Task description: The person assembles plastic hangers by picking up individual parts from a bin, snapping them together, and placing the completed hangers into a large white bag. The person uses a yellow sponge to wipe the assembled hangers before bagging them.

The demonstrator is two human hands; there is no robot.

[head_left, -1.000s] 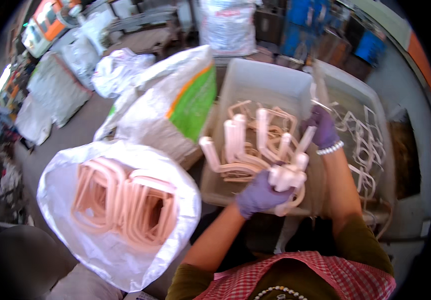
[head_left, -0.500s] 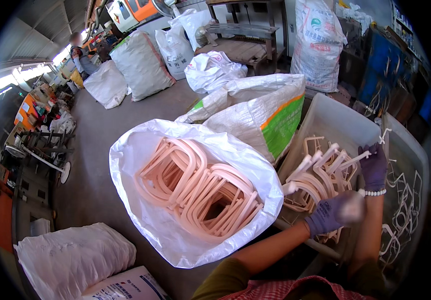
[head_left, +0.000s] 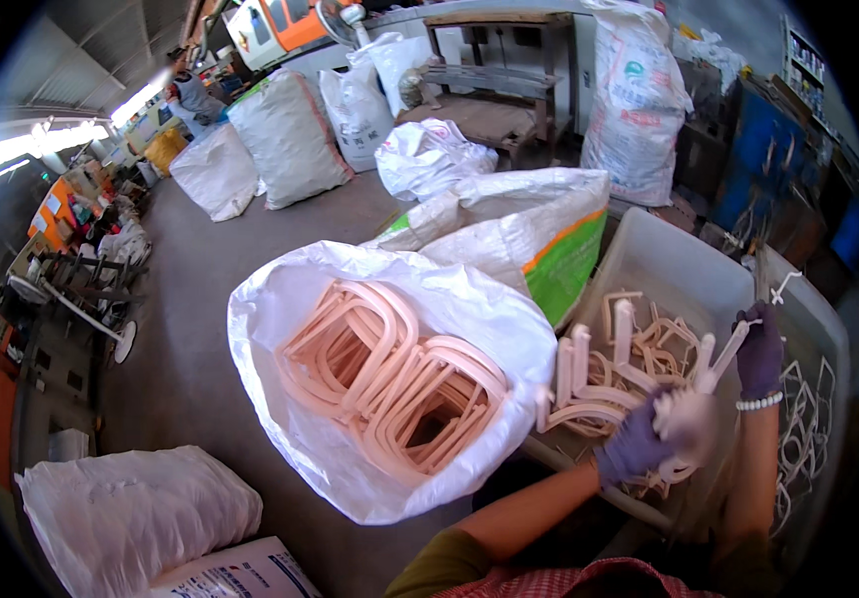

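Observation:
My left hand (head_left: pixel 637 447), in a purple glove, is closed around pale pink bent plastic frames (head_left: pixel 599 404) over a grey bin (head_left: pixel 664 239); its fingertips are smeared. To its right, my right hand (head_left: pixel 760 354) wears the same kind of glove and a white bead bracelet (head_left: pixel 759 402). Its fingers close on a thin white branched plastic runner (head_left: pixel 780 290) poking out above them. A pink bar slants up from my left hand toward these fingers; whether they touch it I cannot tell. More pink frames lie in the bin beneath.
Left of the bin stands an open white sack (head_left: pixel 280 264) with stacked pink frames (head_left: pixel 389 384). Behind it sags a white and green sack (head_left: pixel 549 224). White runners (head_left: pixel 803 424) fill a second bin at right. Full sacks (head_left: pixel 290 140) and a person (head_left: pixel 190 95) are farther back.
My left hand has moved slightly left and down, and the pink frames at it have turned more upright. My right hand has shifted slightly down and right. The whole view has tilted a little.

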